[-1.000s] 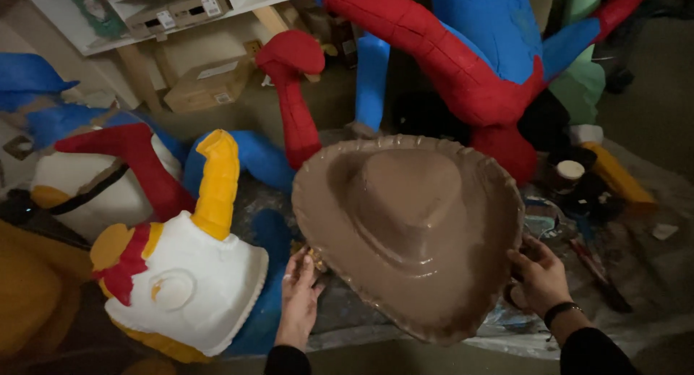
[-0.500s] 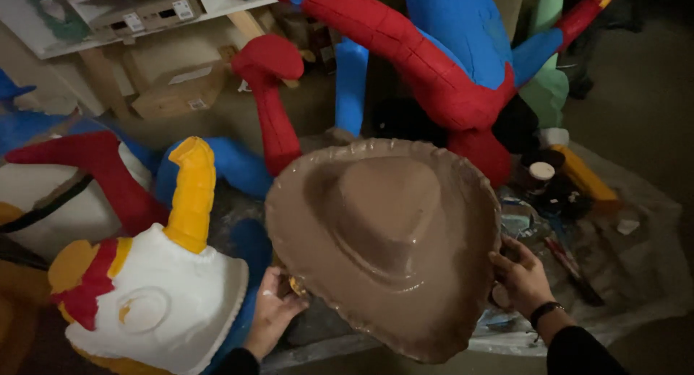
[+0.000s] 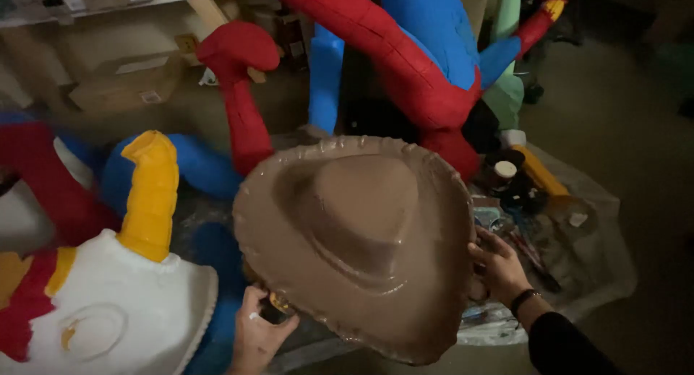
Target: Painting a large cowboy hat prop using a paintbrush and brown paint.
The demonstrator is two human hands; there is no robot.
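Fingers of the left hand [image 3: 254,332] and right hand [image 3: 500,268] clamp opposite edges of the brim of one brown hat [image 3: 358,234], held up between them. Beside it: one white figure [image 3: 108,317], one yellow horn [image 3: 150,194].

A big brown inflatable cowboy hat [image 3: 358,238] is held tilted, crown up, gripped at both brim edges.
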